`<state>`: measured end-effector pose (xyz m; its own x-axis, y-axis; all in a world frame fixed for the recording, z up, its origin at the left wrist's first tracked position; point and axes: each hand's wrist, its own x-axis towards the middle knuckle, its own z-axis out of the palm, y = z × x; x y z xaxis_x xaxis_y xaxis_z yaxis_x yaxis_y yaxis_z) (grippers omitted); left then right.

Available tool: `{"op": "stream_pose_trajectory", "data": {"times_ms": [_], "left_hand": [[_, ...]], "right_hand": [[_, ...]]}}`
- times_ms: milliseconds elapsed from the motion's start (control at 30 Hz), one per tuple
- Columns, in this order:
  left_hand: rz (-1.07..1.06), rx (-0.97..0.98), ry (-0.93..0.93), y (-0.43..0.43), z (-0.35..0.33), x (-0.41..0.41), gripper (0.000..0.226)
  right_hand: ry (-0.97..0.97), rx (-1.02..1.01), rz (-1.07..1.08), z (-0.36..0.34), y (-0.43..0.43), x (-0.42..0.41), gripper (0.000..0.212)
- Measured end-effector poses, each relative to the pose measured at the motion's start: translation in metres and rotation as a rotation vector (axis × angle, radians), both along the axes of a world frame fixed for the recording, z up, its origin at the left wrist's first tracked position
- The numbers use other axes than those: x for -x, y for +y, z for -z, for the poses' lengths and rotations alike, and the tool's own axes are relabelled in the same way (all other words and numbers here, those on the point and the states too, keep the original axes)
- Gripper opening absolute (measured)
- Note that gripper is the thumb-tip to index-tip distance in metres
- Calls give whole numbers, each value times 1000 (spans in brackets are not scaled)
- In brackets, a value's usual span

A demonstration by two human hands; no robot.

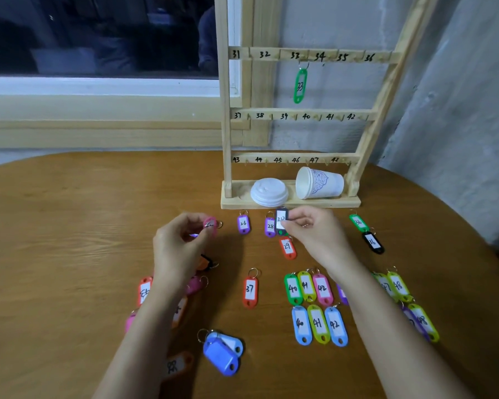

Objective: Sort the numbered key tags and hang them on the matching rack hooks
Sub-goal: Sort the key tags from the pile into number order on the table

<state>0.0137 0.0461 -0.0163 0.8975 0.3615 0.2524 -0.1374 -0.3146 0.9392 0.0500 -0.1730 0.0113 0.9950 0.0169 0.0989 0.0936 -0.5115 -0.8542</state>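
Note:
A wooden rack [300, 115] stands at the table's back with hooks numbered 31 to 48. A green tag 33 [300, 86] hangs on hook 33. My left hand [182, 243] pinches a pink tag [210, 225] just above the table. My right hand [314, 234] pinches a dark tag [281, 218] near the rack's base, over a purple tag 28 [270, 226]. Several coloured tags lie on the table: purple 26 [243, 224], red 29 [287, 247], red 37 [250, 289], black 36 [372, 242], and two rows of 40, 41, 42 [317, 306].
A white paper cup [319, 183] lies on its side on the rack's base beside a white lid [269, 192]. Two blue tags [222, 352] lie near the front. More tags are partly hidden under my forearms. A window ledge [98, 110] runs behind the round wooden table [69, 226].

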Motion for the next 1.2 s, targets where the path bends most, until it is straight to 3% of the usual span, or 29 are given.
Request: {"op": "stream_pose_trajectory", "data": {"times_ms": [267, 533, 667, 800, 1000, 1200], "left_hand": [[-7, 10, 26, 1, -1, 1, 15], [-3, 17, 77, -1, -5, 5, 18], [36, 105, 80, -5, -8, 6, 23], [88, 190, 68, -8, -10, 7, 18], [196, 197, 74, -11, -13, 7, 11], [-87, -45, 22, 15, -12, 2, 19]], "right_hand": [[125, 382, 5, 13, 11, 1, 10], [17, 534, 50, 11, 14, 5, 15], [-110, 272, -38, 5, 23, 8, 7], [-100, 14, -184, 7, 44, 18, 7], [-65, 19, -209, 15, 52, 22, 13], [-123, -225, 3, 11, 31, 15, 8]]}}
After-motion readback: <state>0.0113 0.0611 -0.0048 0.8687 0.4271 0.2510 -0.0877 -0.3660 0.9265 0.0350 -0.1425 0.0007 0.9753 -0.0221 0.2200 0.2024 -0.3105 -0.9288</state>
